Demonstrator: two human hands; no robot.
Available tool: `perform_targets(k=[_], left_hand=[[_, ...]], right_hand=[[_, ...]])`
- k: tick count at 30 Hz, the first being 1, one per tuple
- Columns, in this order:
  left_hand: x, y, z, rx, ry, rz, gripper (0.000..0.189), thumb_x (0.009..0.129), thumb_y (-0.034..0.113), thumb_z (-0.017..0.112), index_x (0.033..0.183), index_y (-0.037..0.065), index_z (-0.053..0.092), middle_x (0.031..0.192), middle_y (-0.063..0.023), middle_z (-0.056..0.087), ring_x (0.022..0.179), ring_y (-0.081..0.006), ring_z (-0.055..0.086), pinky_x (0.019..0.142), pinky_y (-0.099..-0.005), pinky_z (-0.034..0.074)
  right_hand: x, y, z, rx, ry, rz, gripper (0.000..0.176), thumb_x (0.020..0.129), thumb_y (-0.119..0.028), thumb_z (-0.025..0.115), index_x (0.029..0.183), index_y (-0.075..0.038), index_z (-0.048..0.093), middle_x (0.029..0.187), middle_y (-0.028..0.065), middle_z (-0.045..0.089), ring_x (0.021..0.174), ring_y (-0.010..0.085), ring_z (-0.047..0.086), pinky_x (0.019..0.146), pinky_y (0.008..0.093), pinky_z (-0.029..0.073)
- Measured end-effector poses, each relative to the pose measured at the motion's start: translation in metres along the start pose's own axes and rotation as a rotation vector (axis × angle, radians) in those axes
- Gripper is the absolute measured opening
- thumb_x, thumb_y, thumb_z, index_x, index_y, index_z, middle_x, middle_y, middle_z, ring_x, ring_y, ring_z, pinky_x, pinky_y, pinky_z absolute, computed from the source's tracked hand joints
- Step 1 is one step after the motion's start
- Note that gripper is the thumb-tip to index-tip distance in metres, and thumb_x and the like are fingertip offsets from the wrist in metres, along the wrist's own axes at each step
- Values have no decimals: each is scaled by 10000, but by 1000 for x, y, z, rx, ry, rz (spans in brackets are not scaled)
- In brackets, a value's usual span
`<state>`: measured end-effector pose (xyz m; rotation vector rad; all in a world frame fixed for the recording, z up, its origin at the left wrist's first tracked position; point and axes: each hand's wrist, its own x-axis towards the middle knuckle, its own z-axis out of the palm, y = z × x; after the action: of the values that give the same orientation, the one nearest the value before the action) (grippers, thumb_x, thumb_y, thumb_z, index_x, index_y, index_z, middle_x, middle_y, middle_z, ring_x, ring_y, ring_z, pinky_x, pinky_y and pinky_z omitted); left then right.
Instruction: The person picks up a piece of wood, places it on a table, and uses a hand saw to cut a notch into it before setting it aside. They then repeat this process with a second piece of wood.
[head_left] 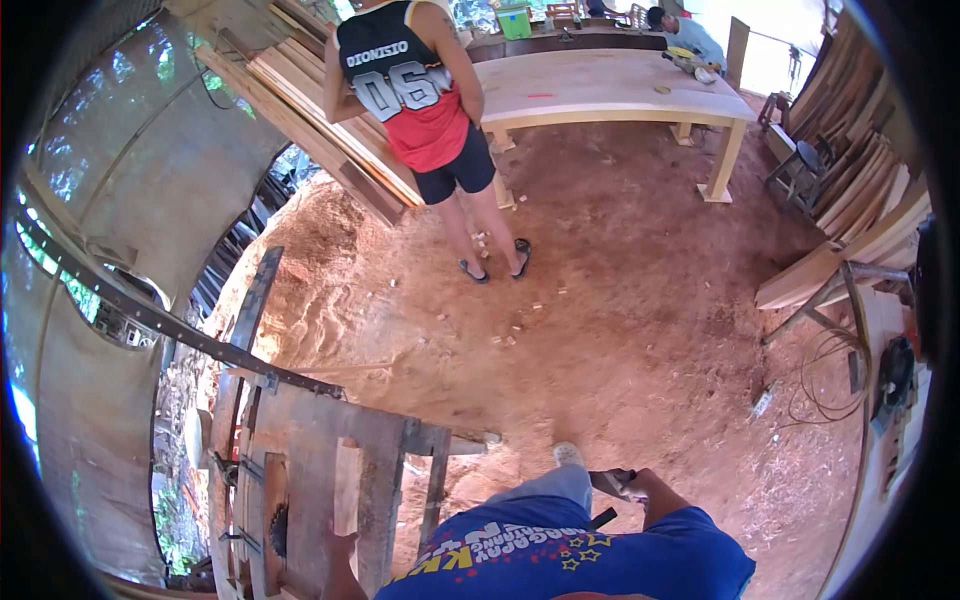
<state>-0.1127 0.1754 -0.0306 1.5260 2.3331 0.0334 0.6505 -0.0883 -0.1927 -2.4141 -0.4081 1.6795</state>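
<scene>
My left hand point(341, 552) is low over the wooden saw table point(300, 425), at the near end of a pale strip of wood point(347, 485). Its fingers are too blurred to tell whether they grip the strip or rest on it. To the left of that hand, a toothed circular saw blade point(279, 530) stands up from a slot in the table. On my right side, my right hand point(637, 484) is closed around a small dark and greyish object, whose kind I cannot make out. A short black piece point(604, 518) shows against my blue shirt.
Ahead, a person point(430, 110) in a jersey stands with their back to me beside stacked planks point(310, 110). Behind is a large pale table point(600, 85); another person point(690, 40) bends at its far end. Lumber point(860, 170) leans at right. Wood scraps litter the dirt floor point(600, 330).
</scene>
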Motion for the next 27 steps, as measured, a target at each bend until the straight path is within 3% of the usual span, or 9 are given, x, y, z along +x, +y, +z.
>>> perform_targets(k=[7,12,16,21,25,27], left_hand=[[3,-49,6,-188,-191,-6,1133,665,365,1026,1583,-1,473,1561,-231,573,1441,-372,561,1193,-516,468],[-24,-67,27,-134,-23,181,1009,740,400,950,1553,14,494,1461,-254,634,1393,-409,601,1138,-535,503],[-25,-67,20,-76,-84,171,938,758,405,916,1525,39,517,1394,-268,676,1332,-433,645,1103,-541,525],[-41,-25,-15,17,-181,83,883,781,430,888,1496,47,538,1366,-266,698,1285,-440,674,1083,-548,540],[-11,-76,55,32,14,188,812,829,462,852,1471,63,556,1351,-266,707,1264,-460,681,1072,-558,545],[-24,-57,39,94,-63,97,805,852,478,834,1485,73,546,1366,-265,699,1267,-460,679,1082,-554,540]], right_hand=[[-42,3,36,-46,61,-12,370,718,-251,963,977,-22,829,831,107,769,675,222,712,630,393,585],[-64,7,81,-195,228,-32,397,709,-242,966,1005,-11,834,861,122,794,735,210,751,649,382,585],[-85,5,101,-89,114,14,440,733,-264,960,1074,-15,838,920,123,811,784,202,766,682,386,591],[-102,-16,91,3,83,-60,364,731,-234,952,1018,-40,839,835,92,776,711,213,719,638,399,564],[-96,-43,66,-28,48,-56,354,719,-225,930,1015,-53,841,833,95,765,699,203,702,621,391,540],[-98,-54,53,-60,61,-30,340,728,-234,922,1008,-61,836,829,93,761,689,201,691,614,394,531]])
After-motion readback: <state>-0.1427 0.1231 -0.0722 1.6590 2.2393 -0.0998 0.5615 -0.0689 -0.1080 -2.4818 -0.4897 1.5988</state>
